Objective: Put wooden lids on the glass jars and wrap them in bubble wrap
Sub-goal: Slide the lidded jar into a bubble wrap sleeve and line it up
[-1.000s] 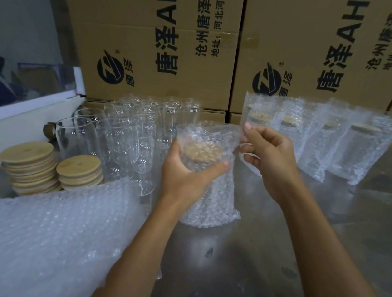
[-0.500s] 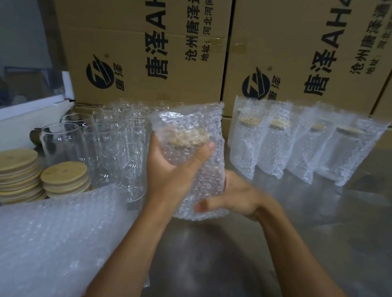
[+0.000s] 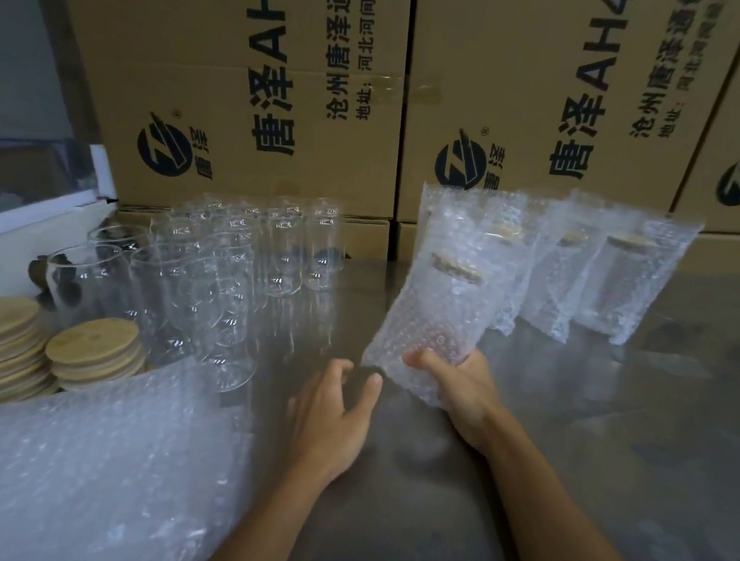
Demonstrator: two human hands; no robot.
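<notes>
the cardboard boxes (image 3: pixel 253 76) stacked behind the counter (image 3: pixel 618 454) bore large black print, turned sideways: "唐泽" followed by "ah4", then smaller lines of which "沧州唐泽通信" and "地址:河北" could be read, beside a round dark logo with a slanted stroke; the rest ran out of view or was too blurred to read; clear tape crossed the seam between two boxes.

the right hand (image 3: pixel 461 391) gripped the wrapped jar (image 3: pixel 439 308) by its lower end, thumb across the front and fingers curled round behind it; the jar was held above the counter, tilted with its top leaning away and to the right; its wooden lid (image 3: pixel 457 267) showed through the bubble wrap; the left hand (image 3: pixel 332 412) hovered just left of the jar's base, fingers loosely curled and holding nothing, apart from the wrap.

behind the held jar stood a row of wrapped jars (image 3: pixel 613 274) near the boxes, the nearest partly hidden by it; to the left a cluster of bare glass jars (image 3: pixel 217 279) stood upright; at the far left lay two stacks of wooden lids (image 3: pixel 91 347); a heap of bubble wrap (image 3: pixel 66 466) filled the lower left, covering the near edge of the lid stacks and the feet of the nearest glasses.
</notes>
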